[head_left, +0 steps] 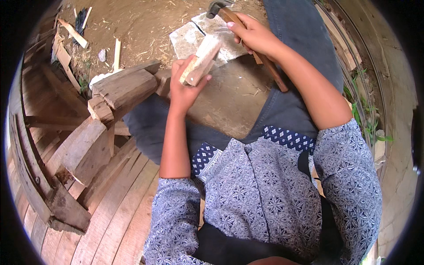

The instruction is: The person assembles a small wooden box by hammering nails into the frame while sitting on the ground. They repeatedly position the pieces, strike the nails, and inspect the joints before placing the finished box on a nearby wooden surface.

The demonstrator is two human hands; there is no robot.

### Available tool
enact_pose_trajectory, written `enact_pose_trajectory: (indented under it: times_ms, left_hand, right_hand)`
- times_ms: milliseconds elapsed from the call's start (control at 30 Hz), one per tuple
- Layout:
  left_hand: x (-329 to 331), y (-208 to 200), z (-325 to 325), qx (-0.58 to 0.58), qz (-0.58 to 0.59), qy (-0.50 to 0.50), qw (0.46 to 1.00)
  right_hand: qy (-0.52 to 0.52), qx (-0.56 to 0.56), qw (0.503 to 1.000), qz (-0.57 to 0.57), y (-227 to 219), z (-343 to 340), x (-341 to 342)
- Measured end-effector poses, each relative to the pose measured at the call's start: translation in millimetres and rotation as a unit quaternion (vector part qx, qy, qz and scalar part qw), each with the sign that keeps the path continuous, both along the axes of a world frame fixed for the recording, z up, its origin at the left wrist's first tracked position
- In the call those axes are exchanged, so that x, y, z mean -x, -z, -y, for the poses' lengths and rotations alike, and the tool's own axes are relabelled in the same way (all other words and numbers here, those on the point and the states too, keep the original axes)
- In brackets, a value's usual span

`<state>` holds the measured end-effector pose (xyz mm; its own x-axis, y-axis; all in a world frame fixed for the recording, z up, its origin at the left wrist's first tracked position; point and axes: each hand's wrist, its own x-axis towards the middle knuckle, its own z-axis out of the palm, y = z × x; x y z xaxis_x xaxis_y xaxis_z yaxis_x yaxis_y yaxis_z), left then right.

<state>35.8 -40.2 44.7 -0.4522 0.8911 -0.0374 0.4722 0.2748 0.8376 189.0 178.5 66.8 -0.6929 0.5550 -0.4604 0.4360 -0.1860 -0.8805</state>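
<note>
My left hand (181, 86) is wrapped round a short, pale wooden block (202, 62), which is tilted with its upper end away from me. A small light spot shows near the block's lower end. Above and to the right, my right hand (256, 37) grips a hammer (276, 75) by its brown wooden handle. The dark metal hammer head (217, 8) points up and left, apart from the block. Beneath the block lie pale, flat slabs (183, 42) on the ground, one with a dark crack or gap along it.
My legs (304, 39) in dark trousers are spread around the work spot. To the left stands a rough timber beam (128, 84) with a notched joint, above wooden floor planks (119, 212). Wood offcuts (73, 33) and shavings litter the dirt. Boards (338, 37) and green plants lie along the right.
</note>
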Motion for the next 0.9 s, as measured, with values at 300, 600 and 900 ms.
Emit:
enact_pose_trajectory:
  times_ms: [300,600,900]
  left_hand:
    - [40,8,-26,-0.094,0.347,-0.179,0.916]
    - [62,41,-10,0.048,0.233,-0.085,0.968]
    - [46,42,-2,-0.066,0.211,-0.073,0.972]
  right_hand:
    - [-0.007,-0.007,1.000,-0.018,-35,22,-33]
    - [0.003,-0.171,0.984,-0.058,-4,51,-44]
    - [0.025,-0.406,0.890,-0.209,-147,49,20]
